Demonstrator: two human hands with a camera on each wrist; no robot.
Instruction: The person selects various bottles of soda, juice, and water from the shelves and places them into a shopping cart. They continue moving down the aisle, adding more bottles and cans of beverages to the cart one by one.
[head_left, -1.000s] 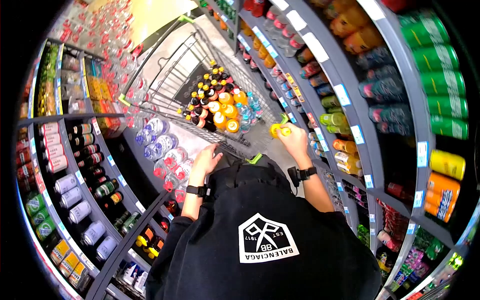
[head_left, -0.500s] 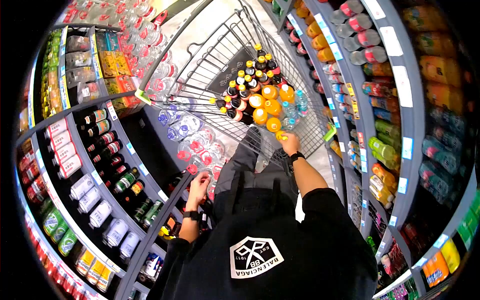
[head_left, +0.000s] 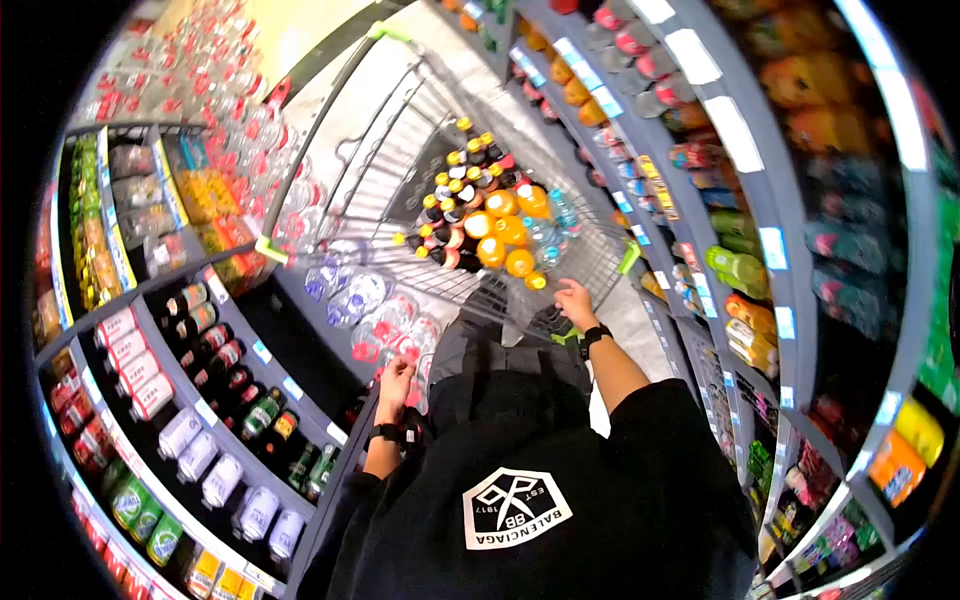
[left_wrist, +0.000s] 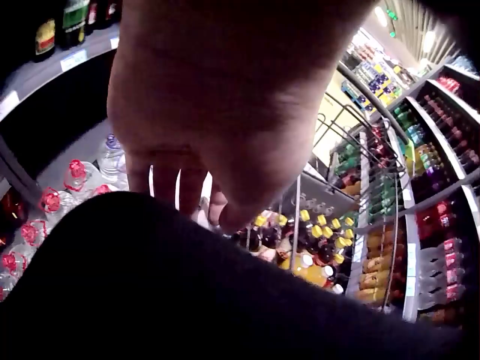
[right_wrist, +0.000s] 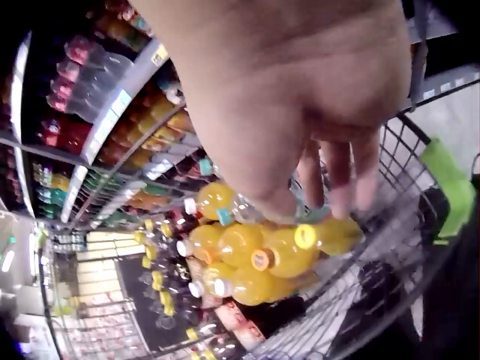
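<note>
A wire shopping cart (head_left: 350, 250) stands in front of me with its load of bottles. Near its close end lies an orange-drink bottle with a yellow cap (right_wrist: 306, 236), beside several other orange-drink bottles (head_left: 510, 231). My right hand (head_left: 575, 303) hovers just off that yellow cap, fingers loosely bent and holding nothing. Down by my left thigh, my left hand (head_left: 396, 383) hangs relaxed with nothing in it, close to large clear water bottles with red caps (head_left: 383, 340). Dark bottles with yellow caps (head_left: 452, 208) and clear bottles with teal caps (head_left: 547, 232) share the cart.
Drink shelves (head_left: 700, 130) run along the right of the aisle. On the left, another shelf (head_left: 215, 400) holds cans and dark bottles. Many clear bottles with red caps (head_left: 220, 130) are stacked farther left. Water bottles with blue caps (head_left: 350, 290) stand on the floor beside the cart.
My right hand has lowered the yellow-capped bottle into the cart, let go of it and drawn slightly back. The left hand has dropped from near the cart to beside my thigh.
</note>
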